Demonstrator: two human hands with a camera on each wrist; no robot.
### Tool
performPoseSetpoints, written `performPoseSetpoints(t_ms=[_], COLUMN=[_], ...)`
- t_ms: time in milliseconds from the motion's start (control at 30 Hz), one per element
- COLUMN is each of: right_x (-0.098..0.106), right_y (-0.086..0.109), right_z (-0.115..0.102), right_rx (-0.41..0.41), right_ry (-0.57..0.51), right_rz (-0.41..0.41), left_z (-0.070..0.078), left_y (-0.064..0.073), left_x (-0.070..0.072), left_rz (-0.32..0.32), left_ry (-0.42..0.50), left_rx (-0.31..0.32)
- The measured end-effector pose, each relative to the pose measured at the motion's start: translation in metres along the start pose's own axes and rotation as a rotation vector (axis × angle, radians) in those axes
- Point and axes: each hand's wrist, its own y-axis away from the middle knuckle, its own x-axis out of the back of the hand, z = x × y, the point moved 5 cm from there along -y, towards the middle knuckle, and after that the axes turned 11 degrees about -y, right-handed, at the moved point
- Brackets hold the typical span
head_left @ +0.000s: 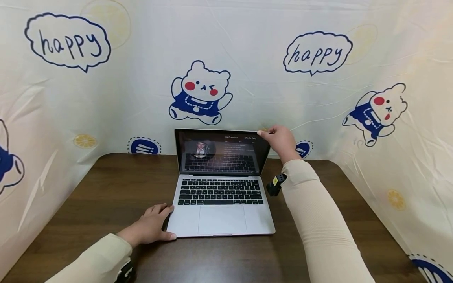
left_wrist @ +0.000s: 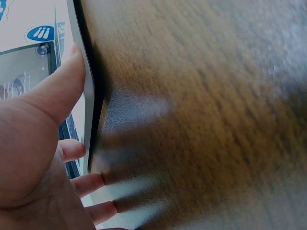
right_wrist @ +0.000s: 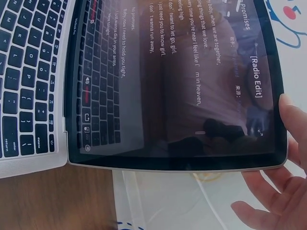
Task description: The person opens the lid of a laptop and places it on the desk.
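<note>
An opened silver laptop (head_left: 222,220) lies on the wooden table, its screen (head_left: 221,153) tilted up and lit with song lyrics and a small round portrait. At the screen's upper right corner, my right hand (head_left: 281,143) pinches the rim, thumb at the front and fingers reaching behind. The right wrist view shows the thumb (right_wrist: 292,115) at the lid's edge and the other fingers beyond it. My left hand (head_left: 150,224) rests at the base's front left corner, fingers fairly straight along the side. In the left wrist view its thumb (left_wrist: 67,84) touches the laptop's edge.
The brown table (head_left: 219,259) extends around the laptop on all sides. A pale curtain (head_left: 255,23) with cartoon bears and "happy" bubbles hangs behind and along both sides of it. A small black camera (head_left: 276,184) sits on the right wrist, near the laptop's right side.
</note>
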Motion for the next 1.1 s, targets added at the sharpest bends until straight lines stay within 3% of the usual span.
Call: performPoseSetpoints(t_ms=[700,1100], right_x=[-0.004,-0.006], right_y=[-0.009,-0.011], right_z=[-0.003,0.001], right_rx=[0.012,-0.027], right_ry=[-0.023,-0.027], right_rz=[0.0,0.034], left_z=[-0.001,0.001], left_y=[0.0,0.0], left_x=[0.002,0.001], left_rz=[-0.007,-0.016], left_ry=[-0.004,-0.002], left_rx=[0.021,0.023])
